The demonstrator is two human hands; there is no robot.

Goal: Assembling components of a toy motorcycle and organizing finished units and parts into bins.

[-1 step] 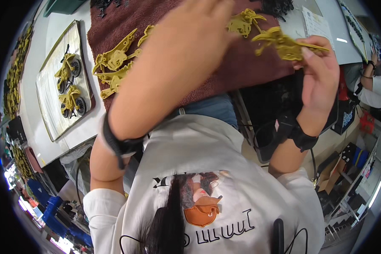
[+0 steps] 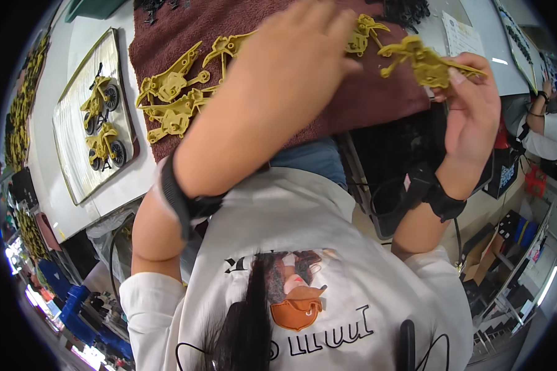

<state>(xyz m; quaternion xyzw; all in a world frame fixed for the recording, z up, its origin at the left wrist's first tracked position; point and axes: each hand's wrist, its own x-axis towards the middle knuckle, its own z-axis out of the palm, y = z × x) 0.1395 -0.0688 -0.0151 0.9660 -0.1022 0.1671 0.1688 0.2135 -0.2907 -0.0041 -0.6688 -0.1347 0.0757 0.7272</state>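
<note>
My right hand (image 2: 467, 93) pinches a yellow toy motorcycle body (image 2: 428, 65) by its narrow end, holding it above the right part of a dark red towel (image 2: 377, 99). My left hand (image 2: 309, 46) reaches across the towel, its fingers stretched out and slightly blurred, with nothing visible in it. Beyond its fingertips lies another yellow motorcycle body (image 2: 360, 37). Under and beside my left forearm are several more yellow bodies, among them one at the towel's left (image 2: 170, 80) and one nearer me (image 2: 173, 117). My forearm covers the middle of this row.
On the left, a shallow metal tray (image 2: 68, 154) carries two yellow toy motorcycles (image 2: 108, 145) with black wheels. Small black parts (image 2: 405, 9) are heaped at the towel's far right, beside a printed sheet (image 2: 463, 34). Another person's arm (image 2: 538, 114) shows at the far right.
My left hand has shifted a little to the right, uncovering more of the yellow bodies on the left. My right hand has moved slightly right, still pinching the motorcycle body.
</note>
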